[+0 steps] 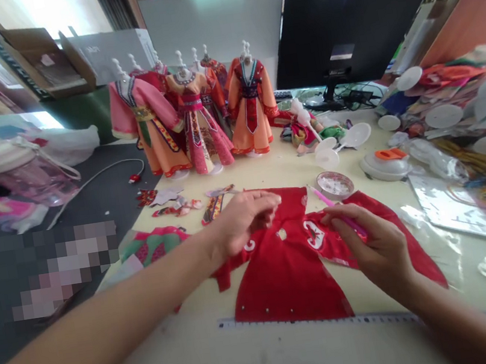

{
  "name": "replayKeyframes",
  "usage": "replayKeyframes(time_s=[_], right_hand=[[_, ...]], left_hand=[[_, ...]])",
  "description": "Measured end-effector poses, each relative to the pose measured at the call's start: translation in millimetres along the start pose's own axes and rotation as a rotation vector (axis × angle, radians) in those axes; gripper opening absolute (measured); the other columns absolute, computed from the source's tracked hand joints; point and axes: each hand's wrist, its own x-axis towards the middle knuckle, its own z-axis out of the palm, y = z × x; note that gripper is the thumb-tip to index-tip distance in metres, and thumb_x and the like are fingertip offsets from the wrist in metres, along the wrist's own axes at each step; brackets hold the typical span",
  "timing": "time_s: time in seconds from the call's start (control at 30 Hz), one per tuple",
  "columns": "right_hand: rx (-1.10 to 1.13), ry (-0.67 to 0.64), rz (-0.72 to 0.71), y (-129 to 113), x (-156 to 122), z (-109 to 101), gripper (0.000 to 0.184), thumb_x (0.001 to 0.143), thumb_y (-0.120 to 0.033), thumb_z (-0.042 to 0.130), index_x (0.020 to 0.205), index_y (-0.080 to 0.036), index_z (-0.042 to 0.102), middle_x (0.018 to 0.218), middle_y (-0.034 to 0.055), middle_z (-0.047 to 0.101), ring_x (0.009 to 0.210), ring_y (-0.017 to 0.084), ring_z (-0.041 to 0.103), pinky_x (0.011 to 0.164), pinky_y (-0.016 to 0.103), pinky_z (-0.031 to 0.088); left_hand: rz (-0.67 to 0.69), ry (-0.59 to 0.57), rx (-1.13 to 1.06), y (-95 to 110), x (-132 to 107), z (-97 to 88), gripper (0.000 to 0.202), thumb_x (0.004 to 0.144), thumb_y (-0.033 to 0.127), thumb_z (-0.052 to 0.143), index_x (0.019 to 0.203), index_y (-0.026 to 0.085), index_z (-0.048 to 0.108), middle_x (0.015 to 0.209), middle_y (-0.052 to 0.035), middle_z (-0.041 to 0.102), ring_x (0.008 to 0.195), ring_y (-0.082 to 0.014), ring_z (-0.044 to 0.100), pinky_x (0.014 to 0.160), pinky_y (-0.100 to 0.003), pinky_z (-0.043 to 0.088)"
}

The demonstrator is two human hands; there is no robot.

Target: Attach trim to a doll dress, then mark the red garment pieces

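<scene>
I am having the right hand (373,241) grasping a slim pink pen (325,198), its fingers closing around the shaft while its tip is pointing up and away beside the bowl (337,197). On my feed the left hand (248,217) is hovering over the upper left part of the red garment (285,279), its fingers curling loosely; I cannot tell whether they are pinching anything small. The garment is lying spread out on the pale table (270,360) between and below both hands, and a white motif (314,233) is showing on it just left of the right fingertips. Along its bottom hem a ruler (382,318) is running, passing under the right forearm. The bowl is holding small white pieces. Over on the left I am seeing green and pink fabric (156,246) lying near the left forearm, with a patterned strip (218,204) resting beyond that hand. Farther back, several dressed figures (201,121) are standing upright in a group, and a black monitor (347,26) is standing to their right
</scene>
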Motion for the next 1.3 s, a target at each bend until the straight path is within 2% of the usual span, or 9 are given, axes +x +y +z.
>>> replayKeyframes(time_s=[0.13, 0.33, 0.6, 0.8, 0.97, 1.13, 1.3], right_hand=[[-0.017, -0.073, -0.124, -19.0, 3.6, 8.6, 0.021, 0.083, -0.009, 0.058, 0.101, -0.018, 0.061, 0.087, 0.0043, 0.067, 0.082, 0.016, 0.063, 0.07, 0.029, 0.053], [-0.071, -0.169, -0.188, -43.6, 6.5, 29.7, 0.015, 0.082, -0.012, 0.059, 0.095, -0.018, 0.059, 0.084, 0.0048, 0.063, 0.075, 0.016, 0.058, 0.064, 0.031, 0.05], [-0.08, -0.145, -0.164, -39.7, 1.5, 46.1, 0.014, 0.083, -0.01, 0.057, 0.093, -0.019, 0.061, 0.079, 0.0038, 0.062, 0.071, 0.015, 0.056, 0.064, 0.03, 0.048], [-0.076, -0.135, -0.192, -35.8, -1.0, 46.4, 0.014, 0.082, -0.01, 0.058, 0.093, -0.019, 0.061, 0.081, 0.004, 0.063, 0.072, 0.015, 0.057, 0.066, 0.031, 0.049], [-0.085, -0.136, -0.204, -34.1, -1.1, 46.0, 0.012, 0.082, -0.01, 0.059, 0.09, -0.018, 0.062, 0.078, 0.0043, 0.062, 0.07, 0.015, 0.057, 0.062, 0.03, 0.048], [-0.112, -0.132, -0.262, -35.7, -1.3, 45.5, 0.013, 0.081, -0.009, 0.058, 0.091, -0.016, 0.063, 0.077, 0.005, 0.061, 0.069, 0.015, 0.056, 0.06, 0.029, 0.046], [-0.124, -0.135, -0.283, -38.1, -1.8, 44.2, 0.014, 0.081, -0.008, 0.058, 0.091, -0.016, 0.064, 0.075, 0.0051, 0.061, 0.068, 0.015, 0.055, 0.06, 0.029, 0.045]], left_hand=[[-0.059, 0.037, -0.131, -22.3, -32.4, 7.2, 0.014, 0.074, 0.024, 0.067, 0.072, 0.013, 0.058, 0.064, 0.0013, 0.05, 0.057, -0.0069, 0.044, 0.055, -0.02, 0.033], [-0.054, 0.032, -0.172, -36.1, -45.5, 5.7, 0.021, 0.075, 0.028, 0.069, 0.067, 0.014, 0.057, 0.062, 0.0022, 0.048, 0.057, -0.0076, 0.04, 0.056, -0.021, 0.032], [-0.08, 0.046, -0.239, -44.2, -47.5, 3.9, 0.02, 0.075, 0.029, 0.071, 0.072, 0.012, 0.062, 0.061, 0.0014, 0.051, 0.058, -0.0069, 0.043, 0.057, -0.02, 0.033], [-0.101, 0.093, -0.221, -45.0, -51.1, 2.9, 0.016, 0.073, 0.025, 0.072, 0.071, 0.011, 0.065, 0.061, 0.0012, 0.054, 0.057, -0.0058, 0.045, 0.057, -0.02, 0.034], [-0.128, 0.111, -0.175, -45.8, -53.3, 1.3, 0.02, 0.068, 0.028, 0.077, 0.08, 0.013, 0.07, 0.068, -0.0002, 0.06, 0.061, -0.0068, 0.048, 0.061, -0.021, 0.037], [-0.078, 0.131, -0.078, -48.4, -52.7, 2.5, 0.025, 0.064, 0.032, 0.08, 0.079, 0.015, 0.071, 0.072, -0.0009, 0.063, 0.065, -0.0077, 0.049, 0.064, -0.022, 0.037], [-0.054, 0.166, -0.029, -49.6, -53.2, 3.9, 0.022, 0.066, 0.032, 0.078, 0.075, 0.014, 0.07, 0.068, 0.0001, 0.061, 0.061, -0.0064, 0.046, 0.06, -0.021, 0.035]])
